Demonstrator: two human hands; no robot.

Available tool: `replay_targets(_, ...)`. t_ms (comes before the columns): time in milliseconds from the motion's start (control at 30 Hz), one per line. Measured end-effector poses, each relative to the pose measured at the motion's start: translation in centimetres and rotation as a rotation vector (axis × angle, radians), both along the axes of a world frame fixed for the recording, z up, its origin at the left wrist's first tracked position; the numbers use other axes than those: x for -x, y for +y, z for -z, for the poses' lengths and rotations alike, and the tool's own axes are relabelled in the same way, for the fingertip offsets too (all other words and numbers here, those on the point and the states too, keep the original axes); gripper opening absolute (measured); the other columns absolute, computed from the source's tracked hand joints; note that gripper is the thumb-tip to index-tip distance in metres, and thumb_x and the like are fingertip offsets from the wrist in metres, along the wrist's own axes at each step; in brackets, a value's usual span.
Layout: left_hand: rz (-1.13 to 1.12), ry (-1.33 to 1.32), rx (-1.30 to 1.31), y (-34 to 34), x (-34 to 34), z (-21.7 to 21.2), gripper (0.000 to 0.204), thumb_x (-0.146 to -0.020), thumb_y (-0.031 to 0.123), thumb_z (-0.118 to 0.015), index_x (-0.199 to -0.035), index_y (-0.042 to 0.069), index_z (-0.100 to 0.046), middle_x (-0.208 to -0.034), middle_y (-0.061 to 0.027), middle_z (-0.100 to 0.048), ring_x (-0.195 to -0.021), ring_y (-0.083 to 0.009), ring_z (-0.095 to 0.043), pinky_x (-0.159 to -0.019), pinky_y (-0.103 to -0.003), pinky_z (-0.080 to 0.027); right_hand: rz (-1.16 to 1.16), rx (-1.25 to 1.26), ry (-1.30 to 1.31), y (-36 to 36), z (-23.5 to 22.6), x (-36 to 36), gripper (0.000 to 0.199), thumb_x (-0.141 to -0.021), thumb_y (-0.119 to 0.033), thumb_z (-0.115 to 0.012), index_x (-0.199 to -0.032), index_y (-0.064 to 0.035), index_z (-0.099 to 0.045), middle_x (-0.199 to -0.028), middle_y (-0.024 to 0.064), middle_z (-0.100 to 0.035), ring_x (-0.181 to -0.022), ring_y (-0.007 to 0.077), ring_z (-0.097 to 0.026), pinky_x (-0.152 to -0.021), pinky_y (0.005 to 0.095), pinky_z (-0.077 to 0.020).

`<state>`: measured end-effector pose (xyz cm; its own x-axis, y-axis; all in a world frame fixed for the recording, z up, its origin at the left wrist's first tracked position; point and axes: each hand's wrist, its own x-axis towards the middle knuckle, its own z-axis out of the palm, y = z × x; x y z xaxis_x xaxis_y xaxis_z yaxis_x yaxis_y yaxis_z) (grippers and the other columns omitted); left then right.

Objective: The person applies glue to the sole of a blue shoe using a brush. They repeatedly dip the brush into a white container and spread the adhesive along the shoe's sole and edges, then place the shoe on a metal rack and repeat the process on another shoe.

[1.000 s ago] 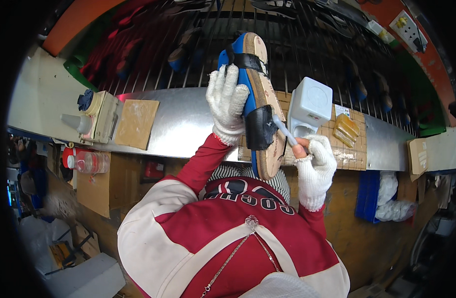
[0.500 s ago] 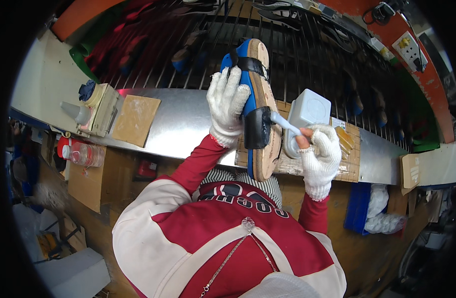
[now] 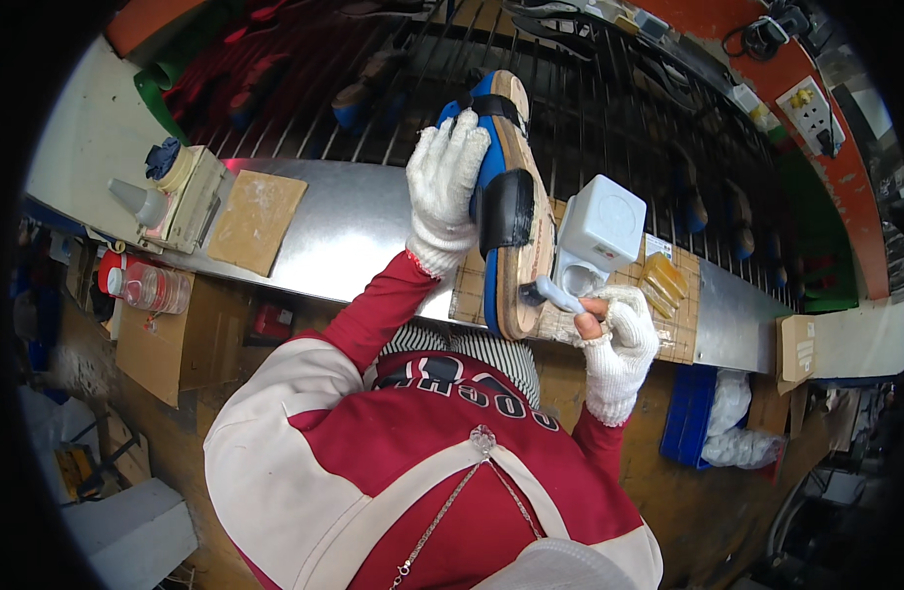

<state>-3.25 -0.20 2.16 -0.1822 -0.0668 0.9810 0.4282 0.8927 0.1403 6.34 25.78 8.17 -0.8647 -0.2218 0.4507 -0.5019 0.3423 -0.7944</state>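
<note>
My left hand (image 3: 445,182), in a white knitted glove, grips a sandal upper's blue shoe last (image 3: 490,177) from its left side. Two black straps (image 3: 507,208) are stretched across the last, and a tan sole (image 3: 537,224) faces up to the right. Bare thumb and fingertip of my gloved right hand (image 3: 614,339) pinch the pale grey-blue handle of a small brush (image 3: 556,293). Its dark bristles touch the sole close to the end nearest me. Beside the sole, a white plastic container (image 3: 603,224) with a round open cup at its front stands on the bench.
Beyond the metal bench (image 3: 344,211) runs a rack of bars (image 3: 609,108) with several blue lasts. A brown board (image 3: 258,222) and a glue-stained box (image 3: 191,211) lie to the left. Yellow blocks (image 3: 663,283) sit at right, above a blue crate (image 3: 690,413).
The brush has moved down along the sole from beside the black strap to the end nearest me. My left hand keeps its hold on the last.
</note>
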Motion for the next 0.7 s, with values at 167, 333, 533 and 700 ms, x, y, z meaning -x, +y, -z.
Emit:
replay_targets(167,-0.014,-0.036,0.019,0.1,-0.2,-0.2,0.06,-0.079,0.017,-0.077,-0.134,0.007,-0.056,-0.133,-0.0224,-0.062,-0.116,-0.0406,-0.064,-0.102,-0.056,-0.046,0.088,-0.014,0.014,-0.7,-0.2,-0.1,0.018,-0.08,-0.01,-0.082,-0.094,0.0,-0.076,-0.093,0.0089,-0.064,-0.089,0.0216,-0.059,-0.079,0.032,-0.0461)
replay_targets(333,-0.011,-0.036,0.026,0.1,-0.3,-0.3,0.061,-0.077,0.015,-0.076,-0.134,0.009,-0.057,-0.133,-0.0209,-0.063,-0.115,-0.0422,-0.065,-0.101,-0.058,-0.046,0.143,-0.061,0.132,-1.3,-0.9,0.8,0.018,-0.079,-0.009,-0.082,-0.095,-0.0023,-0.077,-0.094,0.0087,-0.066,-0.091,0.0229,-0.059,-0.081,0.0339,-0.0455)
replay_targets(533,-0.036,-0.026,0.033,0.0,-0.3,-0.6,0.062,-0.076,0.015,-0.077,-0.134,0.008,-0.057,-0.132,-0.0214,-0.063,-0.114,-0.0428,-0.064,-0.1,-0.057,-0.046,0.206,-0.105,0.319,-1.5,-0.7,1.7,0.021,-0.077,-0.008,-0.083,-0.096,-0.0036,-0.077,-0.094,0.0095,-0.067,-0.093,0.0238,-0.06,-0.083,0.0349,-0.0463)
replay_targets(700,-0.023,-0.054,0.009,0.0,-0.2,-0.5,0.066,-0.073,0.014,-0.078,-0.134,0.006,-0.057,-0.132,-0.022,-0.063,-0.112,-0.0425,-0.065,-0.099,-0.056,-0.046,0.023,-0.043,0.15,-0.7,-0.4,2.8,0.022,-0.075,-0.007,-0.084,-0.096,-0.0036,-0.076,-0.095,0.01,-0.067,-0.094,0.0244,-0.061,-0.082,0.0346,-0.0482)
